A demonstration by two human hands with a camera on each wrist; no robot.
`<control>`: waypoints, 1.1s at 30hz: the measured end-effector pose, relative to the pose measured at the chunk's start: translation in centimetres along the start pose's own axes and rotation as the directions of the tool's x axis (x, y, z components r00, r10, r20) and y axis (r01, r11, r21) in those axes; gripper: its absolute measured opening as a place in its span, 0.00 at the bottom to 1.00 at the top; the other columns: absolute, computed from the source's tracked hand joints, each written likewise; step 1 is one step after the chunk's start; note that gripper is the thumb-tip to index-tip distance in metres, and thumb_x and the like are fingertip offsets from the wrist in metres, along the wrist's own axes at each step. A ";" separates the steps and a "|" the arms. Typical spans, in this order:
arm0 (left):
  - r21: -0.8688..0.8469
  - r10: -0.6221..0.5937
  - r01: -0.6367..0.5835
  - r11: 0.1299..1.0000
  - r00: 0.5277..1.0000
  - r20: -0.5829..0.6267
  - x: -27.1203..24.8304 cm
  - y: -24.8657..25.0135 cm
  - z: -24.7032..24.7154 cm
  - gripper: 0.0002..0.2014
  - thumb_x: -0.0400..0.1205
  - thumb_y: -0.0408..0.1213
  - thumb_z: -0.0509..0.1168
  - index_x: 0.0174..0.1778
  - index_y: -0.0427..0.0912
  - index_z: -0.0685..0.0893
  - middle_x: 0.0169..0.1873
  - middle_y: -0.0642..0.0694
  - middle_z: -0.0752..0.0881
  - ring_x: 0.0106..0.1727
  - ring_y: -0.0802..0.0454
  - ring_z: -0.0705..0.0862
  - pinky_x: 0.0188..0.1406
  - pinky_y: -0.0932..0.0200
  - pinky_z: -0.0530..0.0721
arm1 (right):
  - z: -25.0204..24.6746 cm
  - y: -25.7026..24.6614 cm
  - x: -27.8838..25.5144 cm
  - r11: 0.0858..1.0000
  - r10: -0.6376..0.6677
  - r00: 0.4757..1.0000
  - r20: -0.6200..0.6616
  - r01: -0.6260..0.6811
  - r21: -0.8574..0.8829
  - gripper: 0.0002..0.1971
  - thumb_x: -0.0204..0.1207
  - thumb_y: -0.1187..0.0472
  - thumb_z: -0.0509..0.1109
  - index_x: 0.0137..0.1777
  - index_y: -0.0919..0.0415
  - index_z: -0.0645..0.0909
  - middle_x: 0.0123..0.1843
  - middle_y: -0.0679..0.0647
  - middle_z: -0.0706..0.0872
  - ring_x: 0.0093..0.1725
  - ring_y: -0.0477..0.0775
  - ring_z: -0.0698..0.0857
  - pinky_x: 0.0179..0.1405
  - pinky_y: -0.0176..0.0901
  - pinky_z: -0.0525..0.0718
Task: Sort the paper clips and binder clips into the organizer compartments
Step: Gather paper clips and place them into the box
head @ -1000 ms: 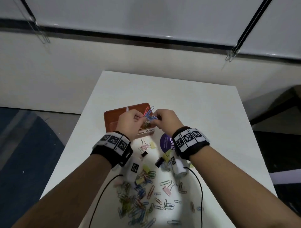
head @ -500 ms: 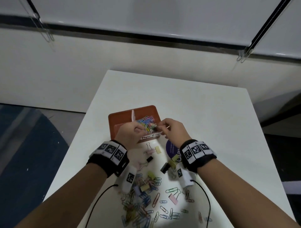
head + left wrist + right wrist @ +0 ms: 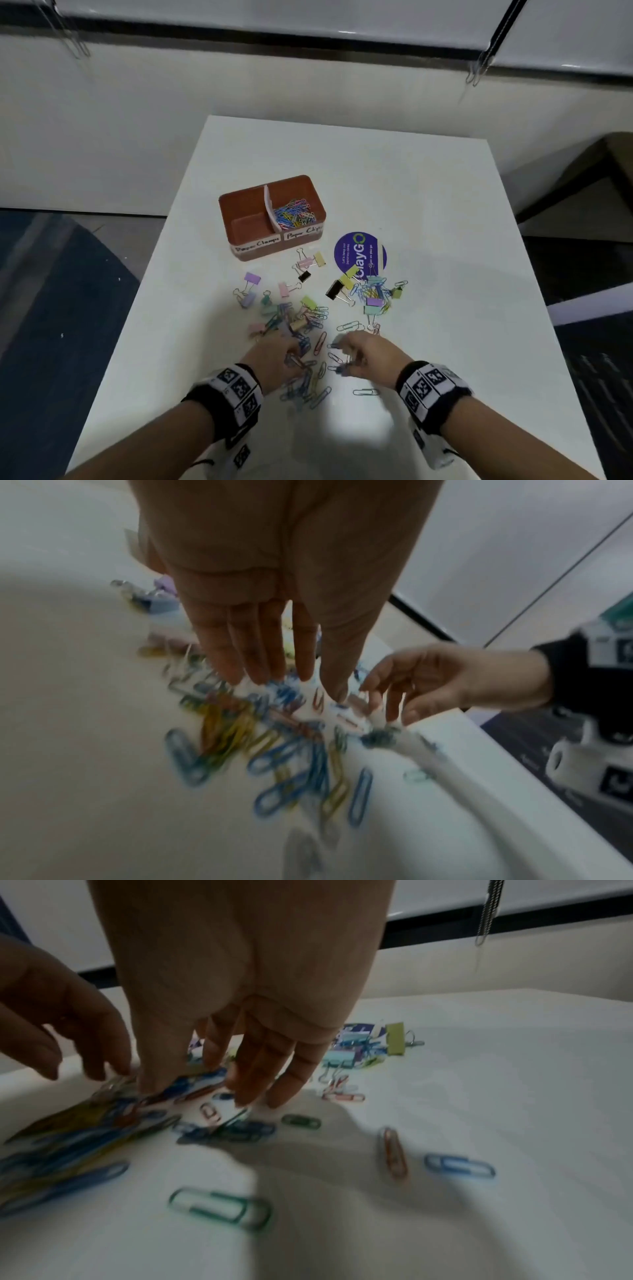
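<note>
a: reaching down with the left hand (image 3: 274,356), fingers (image 3: 263,653) straight, tips touching the loose paper clips (image 3: 305,380) heaped on the near part of the worktop (image 3: 445,240).

b: hovering beside it with the right hand (image 3: 363,353), fingers (image 3: 263,1066) relaxed and pointing down, tips at the paper clips. gripping anything? cannot tell, too blurred.

a: sitting farther back on the worktop, the brown organizer (image 3: 239,226). holding a pile of coloured paper clips (image 3: 294,214) in its right compartment.

b: showing only bare floor in the left compartment, the one labelled for clamps.

a: lying scattered between organizer and hands, the binder clips (image 3: 308,263), pastel and black, some mixed in with paper clips.

b: lying just right of the organizer, a round purple sticker (image 3: 356,251), a few clips overlapping its near edge.
</note>
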State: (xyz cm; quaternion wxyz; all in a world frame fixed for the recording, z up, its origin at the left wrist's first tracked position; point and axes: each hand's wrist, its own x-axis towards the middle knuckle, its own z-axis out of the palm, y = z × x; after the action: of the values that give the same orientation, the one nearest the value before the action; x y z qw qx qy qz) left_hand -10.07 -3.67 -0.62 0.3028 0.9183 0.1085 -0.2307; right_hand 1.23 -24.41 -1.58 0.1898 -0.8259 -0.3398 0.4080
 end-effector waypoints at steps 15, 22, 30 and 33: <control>0.126 0.027 -0.013 0.992 0.994 -0.105 1.5 -2.5 3.1 0.12 0.77 0.40 0.65 0.54 0.42 0.82 0.55 0.42 0.83 0.58 0.40 0.80 0.54 0.49 0.80 | 3.4 -2.2 3.5 0.965 0.008 0.992 -0.123 -0.039 -0.258 0.23 0.72 0.55 0.74 0.67 0.52 0.75 0.64 0.52 0.71 0.58 0.60 0.79 0.52 0.50 0.82; 0.103 0.013 -0.005 0.995 0.996 -0.083 2.6 -2.4 2.7 0.09 0.78 0.40 0.66 0.51 0.41 0.84 0.57 0.42 0.81 0.57 0.43 0.81 0.55 0.53 0.80 | 3.6 -2.7 4.1 0.976 0.056 0.981 -0.184 -0.093 -0.199 0.04 0.67 0.57 0.64 0.38 0.52 0.71 0.43 0.60 0.84 0.36 0.57 0.80 0.34 0.47 0.77; 0.112 -0.014 0.023 0.993 0.996 -0.083 3.0 -1.8 2.3 0.11 0.82 0.39 0.62 0.53 0.36 0.82 0.59 0.39 0.81 0.59 0.42 0.80 0.55 0.53 0.77 | 4.0 -1.8 5.0 0.929 -0.063 0.992 -0.113 0.016 -0.370 0.06 0.73 0.61 0.69 0.48 0.58 0.85 0.52 0.56 0.84 0.58 0.61 0.78 0.54 0.49 0.78; 0.079 -0.060 0.067 0.995 0.995 -0.085 3.2 -1.7 1.9 0.11 0.83 0.37 0.58 0.56 0.36 0.80 0.58 0.38 0.83 0.59 0.42 0.80 0.56 0.54 0.76 | 3.8 -2.1 4.9 0.948 -0.001 0.996 -0.092 -0.029 -0.318 0.07 0.75 0.64 0.65 0.49 0.57 0.83 0.53 0.56 0.86 0.59 0.58 0.78 0.54 0.47 0.79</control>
State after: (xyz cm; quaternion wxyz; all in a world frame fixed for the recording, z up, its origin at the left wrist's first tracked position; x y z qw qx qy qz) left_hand -8.54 -3.31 -4.39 0.2526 0.9348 0.1404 -0.2064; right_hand -0.56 -19.36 -5.29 0.0661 -0.8658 -0.3864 0.3110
